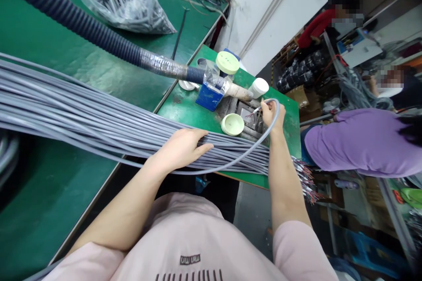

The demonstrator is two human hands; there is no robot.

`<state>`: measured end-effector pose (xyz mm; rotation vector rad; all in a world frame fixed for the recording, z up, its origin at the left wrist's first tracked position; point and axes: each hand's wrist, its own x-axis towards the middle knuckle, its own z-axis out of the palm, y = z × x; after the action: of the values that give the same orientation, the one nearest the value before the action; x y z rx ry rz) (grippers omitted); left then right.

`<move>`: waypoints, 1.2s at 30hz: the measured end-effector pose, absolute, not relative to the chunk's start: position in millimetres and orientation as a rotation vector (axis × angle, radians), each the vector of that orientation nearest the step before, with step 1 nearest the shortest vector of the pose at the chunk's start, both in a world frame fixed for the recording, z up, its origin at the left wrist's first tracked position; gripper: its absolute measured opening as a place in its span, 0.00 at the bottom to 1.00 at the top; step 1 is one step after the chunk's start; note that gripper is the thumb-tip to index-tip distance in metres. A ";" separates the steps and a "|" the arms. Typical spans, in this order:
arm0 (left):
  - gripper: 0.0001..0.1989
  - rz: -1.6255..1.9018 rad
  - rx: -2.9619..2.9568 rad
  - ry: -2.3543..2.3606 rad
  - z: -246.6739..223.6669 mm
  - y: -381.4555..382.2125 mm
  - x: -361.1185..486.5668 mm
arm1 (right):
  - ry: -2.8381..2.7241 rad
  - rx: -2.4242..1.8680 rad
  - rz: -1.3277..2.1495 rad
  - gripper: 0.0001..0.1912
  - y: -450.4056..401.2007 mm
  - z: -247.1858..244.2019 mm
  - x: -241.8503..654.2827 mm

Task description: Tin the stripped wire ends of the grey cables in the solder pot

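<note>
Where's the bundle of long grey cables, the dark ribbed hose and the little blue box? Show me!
Bundle of long grey cables (pixel 132 125), head view: on its middle stretch.
Dark ribbed hose (pixel 99 30), head view: on its ribbed middle.
Little blue box (pixel 208 98), head view: on its near side.

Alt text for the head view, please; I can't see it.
Right hand holds a single round grey cable, its thin coloured wires exposed, above a green tabletop; left hand rests on a long bundle of grey cables. A round, pale-green open tub stands between the hands.
</note>
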<state>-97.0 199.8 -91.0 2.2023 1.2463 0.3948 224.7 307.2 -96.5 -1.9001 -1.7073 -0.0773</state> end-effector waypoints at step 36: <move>0.19 0.783 0.843 0.626 -106.1 114.8 3.7 | -1.879 -1.109 0.063 0.25 43.6 -113.1 165.5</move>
<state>3.7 114.8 -106.1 0.8427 0.6258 0.7829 165.5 43.6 -113.1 -1.1086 -1.8788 0.0629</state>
